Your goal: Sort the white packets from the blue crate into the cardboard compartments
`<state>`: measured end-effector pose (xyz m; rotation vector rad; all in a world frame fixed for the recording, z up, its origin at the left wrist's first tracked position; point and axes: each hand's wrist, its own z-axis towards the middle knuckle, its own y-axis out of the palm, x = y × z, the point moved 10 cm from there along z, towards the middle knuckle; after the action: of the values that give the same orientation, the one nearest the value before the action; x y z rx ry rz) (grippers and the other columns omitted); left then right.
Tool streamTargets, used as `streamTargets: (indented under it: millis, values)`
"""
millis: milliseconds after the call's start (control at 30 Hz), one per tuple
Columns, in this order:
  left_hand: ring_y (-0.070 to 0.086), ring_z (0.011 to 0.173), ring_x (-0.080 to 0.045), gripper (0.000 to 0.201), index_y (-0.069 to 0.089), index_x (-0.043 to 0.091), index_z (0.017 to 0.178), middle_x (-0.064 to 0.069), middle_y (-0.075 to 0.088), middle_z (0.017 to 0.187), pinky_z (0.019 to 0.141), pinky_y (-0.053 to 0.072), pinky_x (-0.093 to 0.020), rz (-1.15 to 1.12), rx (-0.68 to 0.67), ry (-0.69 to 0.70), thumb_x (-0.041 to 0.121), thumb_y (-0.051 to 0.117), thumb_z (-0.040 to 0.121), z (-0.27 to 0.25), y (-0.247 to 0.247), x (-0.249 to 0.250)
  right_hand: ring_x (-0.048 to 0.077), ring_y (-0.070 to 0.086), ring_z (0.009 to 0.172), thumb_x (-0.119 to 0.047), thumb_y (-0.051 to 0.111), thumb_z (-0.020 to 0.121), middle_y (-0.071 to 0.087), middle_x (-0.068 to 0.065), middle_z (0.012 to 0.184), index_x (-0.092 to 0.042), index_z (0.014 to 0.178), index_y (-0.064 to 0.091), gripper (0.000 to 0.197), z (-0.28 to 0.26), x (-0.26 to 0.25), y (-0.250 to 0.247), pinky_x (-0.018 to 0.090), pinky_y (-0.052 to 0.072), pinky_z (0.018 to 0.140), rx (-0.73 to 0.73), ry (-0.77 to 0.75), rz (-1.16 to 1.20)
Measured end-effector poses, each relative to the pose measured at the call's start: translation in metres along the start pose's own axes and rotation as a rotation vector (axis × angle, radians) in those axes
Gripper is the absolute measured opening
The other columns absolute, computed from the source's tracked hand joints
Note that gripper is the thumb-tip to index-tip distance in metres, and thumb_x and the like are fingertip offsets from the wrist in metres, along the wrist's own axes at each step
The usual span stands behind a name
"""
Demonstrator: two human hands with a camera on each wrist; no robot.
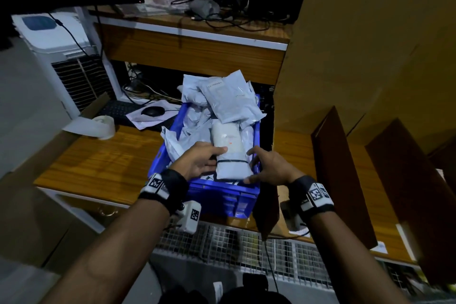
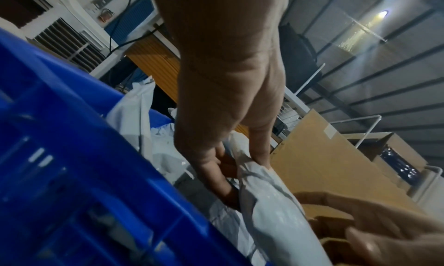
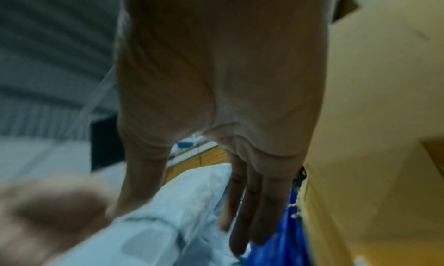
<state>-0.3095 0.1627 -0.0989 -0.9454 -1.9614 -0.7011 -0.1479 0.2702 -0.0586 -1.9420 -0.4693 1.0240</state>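
A blue crate on the wooden table holds several white packets. At its near end lies a white packet with a black band round it. My left hand grips this packet's left edge, thumb on top and fingers curled beneath. At its right edge is my right hand, fingers straight alongside it and the thumb touching its near corner. The cardboard compartments stand to the right, with tall brown dividers.
A large cardboard box towers behind the compartments at the right. A tape roll, a keyboard and a mouse lie left of the crate. An air cooler stands far left. Wire mesh runs below the table's edge.
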Motion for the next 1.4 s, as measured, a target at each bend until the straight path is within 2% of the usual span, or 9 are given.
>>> streamTargets:
  millis: [100, 267, 367, 533, 800, 933, 1067, 1200, 1400]
  values:
    - [0.077, 0.086, -0.024, 0.018, 0.066, 0.007, 0.113, -0.009, 0.08, 0.101, 0.079, 0.064, -0.038, 0.07, -0.134, 0.003, 0.008, 0.075, 0.097, -0.014, 0.002, 0.003, 0.008, 0.067, 0.101, -0.052, 0.093, 0.073, 0.071, -0.005, 0.117, -0.022, 0.158, 0.026, 0.112, -0.009, 0.005, -0.01, 0.021, 0.05, 0.076, 0.062, 0.023, 0.318]
    - [0.073, 0.116, -0.036, 0.041, 0.059, 0.004, 0.134, -0.02, 0.073, 0.128, 0.094, 0.061, -0.05, 0.094, -0.303, 0.062, 0.003, 0.075, 0.096, -0.026, 0.012, 0.013, 0.026, 0.075, 0.105, -0.03, 0.092, 0.081, 0.075, 0.012, 0.116, -0.02, 0.142, 0.051, 0.074, -0.01, -0.01, -0.004, 0.044, 0.061, 0.096, 0.002, 0.01, 0.807]
    - [0.072, 0.12, -0.032, 0.044, 0.058, 0.006, 0.137, -0.016, 0.073, 0.13, 0.095, 0.061, -0.045, 0.103, -0.332, 0.088, 0.0, 0.073, 0.096, -0.026, 0.02, 0.021, 0.029, 0.076, 0.103, -0.016, 0.09, 0.084, 0.077, 0.016, 0.116, -0.016, 0.135, 0.062, 0.058, -0.002, -0.012, -0.009, 0.039, 0.061, 0.087, 0.038, -0.042, 0.892]
    - [0.072, 0.12, -0.031, 0.039, 0.061, 0.006, 0.133, -0.017, 0.074, 0.128, 0.105, 0.057, -0.046, 0.106, -0.339, 0.096, 0.005, 0.074, 0.096, -0.014, 0.021, 0.031, 0.027, 0.076, 0.11, -0.004, 0.083, 0.088, 0.078, 0.012, 0.118, -0.011, 0.135, 0.059, 0.053, 0.003, -0.002, -0.022, 0.043, 0.06, 0.099, 0.088, -0.007, 0.953]
    - [0.067, 0.083, -0.017, 0.04, 0.06, 0.009, 0.121, -0.007, 0.07, 0.104, 0.061, 0.058, -0.024, 0.059, 0.268, 0.252, 0.026, 0.083, 0.093, 0.049, -0.038, 0.082, 0.035, 0.072, 0.115, -0.022, 0.083, 0.091, 0.076, 0.008, 0.122, -0.019, 0.123, 0.066, 0.036, 0.01, 0.035, -0.046, 0.06, 0.056, 0.103, 0.193, 0.148, 1.034]
    - [0.078, 0.093, -0.031, 0.072, 0.072, 0.013, 0.114, -0.005, 0.08, 0.101, 0.084, 0.064, -0.043, 0.029, 0.302, 0.266, 0.059, 0.09, 0.062, 0.117, -0.053, 0.08, 0.027, 0.073, 0.114, -0.017, 0.077, 0.096, 0.076, 0.005, 0.123, -0.019, 0.127, 0.065, 0.033, 0.016, 0.034, -0.052, 0.053, 0.059, 0.101, 0.194, 0.138, 1.054]
    - [0.077, 0.105, -0.025, 0.055, 0.07, 0.012, 0.129, -0.004, 0.078, 0.12, 0.095, 0.062, -0.049, -0.071, 0.222, 0.26, 0.027, 0.091, 0.08, 0.119, -0.031, 0.091, 0.026, 0.075, 0.112, -0.013, 0.074, 0.098, 0.076, 0.008, 0.125, -0.016, 0.131, 0.062, 0.036, 0.022, 0.038, -0.057, 0.048, 0.062, 0.095, 0.218, 0.147, 1.119]
    - [0.075, 0.091, -0.022, 0.033, 0.069, 0.012, 0.126, -0.004, 0.079, 0.112, 0.065, 0.061, -0.031, 0.002, 0.151, 0.24, 0.006, 0.076, 0.094, 0.089, -0.018, 0.1, 0.027, 0.077, 0.108, -0.01, 0.074, 0.098, 0.077, 0.009, 0.123, -0.014, 0.13, 0.061, 0.035, 0.024, 0.05, -0.063, 0.05, 0.062, 0.095, 0.254, 0.173, 1.157]
    - [0.072, 0.118, -0.033, 0.045, 0.065, 0.009, 0.135, -0.013, 0.075, 0.127, 0.101, 0.057, -0.045, 0.046, -0.131, 0.229, -0.006, 0.072, 0.093, 0.068, -0.021, 0.091, 0.029, 0.076, 0.108, -0.009, 0.071, 0.099, 0.079, 0.006, 0.118, -0.014, 0.13, 0.061, 0.033, 0.027, 0.056, -0.074, 0.053, 0.059, 0.099, 0.291, 0.161, 1.191]
